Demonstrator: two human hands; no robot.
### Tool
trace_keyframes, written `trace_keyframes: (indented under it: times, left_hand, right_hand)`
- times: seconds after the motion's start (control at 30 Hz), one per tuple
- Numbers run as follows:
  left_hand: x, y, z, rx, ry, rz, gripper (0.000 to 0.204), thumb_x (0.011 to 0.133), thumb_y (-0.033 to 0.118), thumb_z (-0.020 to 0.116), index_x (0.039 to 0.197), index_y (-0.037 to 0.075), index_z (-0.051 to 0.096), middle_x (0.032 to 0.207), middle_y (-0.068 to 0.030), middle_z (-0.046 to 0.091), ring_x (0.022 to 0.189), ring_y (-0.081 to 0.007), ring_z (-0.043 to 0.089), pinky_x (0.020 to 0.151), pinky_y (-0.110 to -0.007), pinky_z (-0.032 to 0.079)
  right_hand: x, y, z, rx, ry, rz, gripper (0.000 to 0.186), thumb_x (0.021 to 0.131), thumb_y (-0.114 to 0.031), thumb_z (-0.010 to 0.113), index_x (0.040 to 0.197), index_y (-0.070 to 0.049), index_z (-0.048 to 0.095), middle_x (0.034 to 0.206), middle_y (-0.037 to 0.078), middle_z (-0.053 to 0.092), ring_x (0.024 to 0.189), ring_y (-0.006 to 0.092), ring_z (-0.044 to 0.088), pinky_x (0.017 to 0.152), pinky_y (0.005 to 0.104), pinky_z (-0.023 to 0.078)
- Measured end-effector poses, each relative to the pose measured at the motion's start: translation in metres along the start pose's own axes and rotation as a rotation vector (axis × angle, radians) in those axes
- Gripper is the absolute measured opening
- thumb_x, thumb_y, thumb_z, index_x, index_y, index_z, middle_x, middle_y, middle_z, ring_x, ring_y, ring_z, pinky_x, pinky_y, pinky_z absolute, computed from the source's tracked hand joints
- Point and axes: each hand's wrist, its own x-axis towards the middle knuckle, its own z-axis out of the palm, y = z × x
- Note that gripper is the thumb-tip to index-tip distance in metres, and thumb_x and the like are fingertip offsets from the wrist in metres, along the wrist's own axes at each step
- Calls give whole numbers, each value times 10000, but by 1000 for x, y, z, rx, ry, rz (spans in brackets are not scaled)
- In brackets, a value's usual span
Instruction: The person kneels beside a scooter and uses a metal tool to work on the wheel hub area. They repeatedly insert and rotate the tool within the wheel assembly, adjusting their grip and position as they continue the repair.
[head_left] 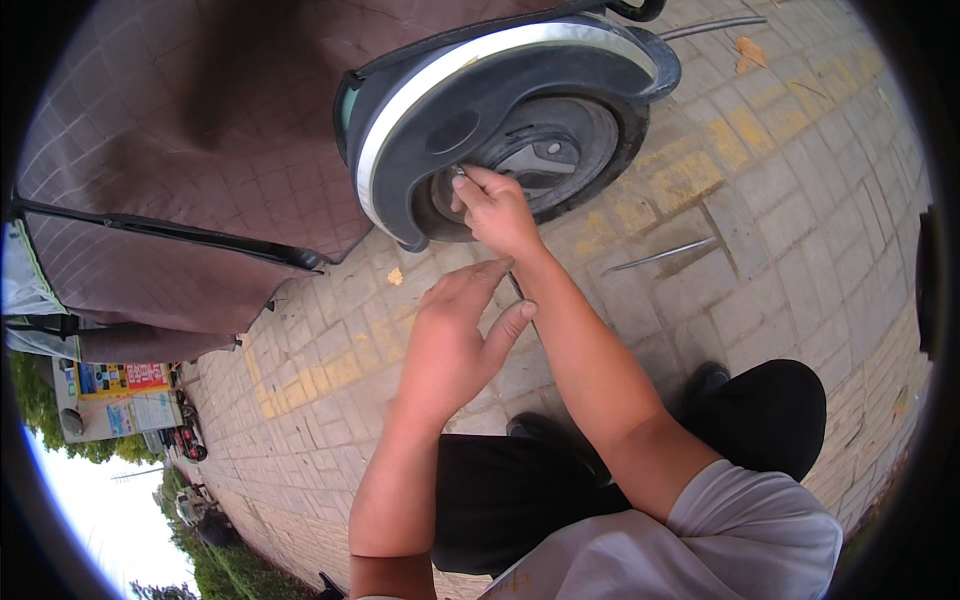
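At the wheel (590,150) of a covered vehicle, my right hand (497,212) reaches in beside the hub, thumb and fingers closed in a pinch. Whatever it grips by the rim is too small to name. Over that wheel curves a dark fender (450,110) with a white band along its edge. My left hand (455,325) hangs beside my right wrist, thumb held apart from the outstretched fingers. A thin dark strip shows between its fingertips and my right forearm; whether the hand touches it I cannot tell.
A metal rod (660,257) lies on the brick paving (770,290) right of my arm. A brown cover (190,180) drapes the vehicle on the left. Dry leaves (749,54) lie about. Farther left stand a signboard (120,385) and parked vehicles (190,440).
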Motion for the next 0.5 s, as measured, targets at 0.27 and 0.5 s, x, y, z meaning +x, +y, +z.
trace_keyframes:
  times: [0.27,0.5]
  left_hand:
    - [2,-3,1,10,-15,5,436,820,209,730,1172,-16,603,1114,-193,635,1061,-336,589,919,-384,460]
    - [2,-2,1,20,-10,2,433,821,207,727,1170,-18,604,1111,-194,636,1057,-334,592,917,-385,461]
  right_hand:
    - [5,5,2,-9,27,-23,228,950,-199,549,820,-30,631,603,-29,491,441,34,371,392,223,284]
    - [4,5,3,-9,23,-34,224,940,-193,551,823,-20,633,610,-18,514,496,57,404,460,246,320]
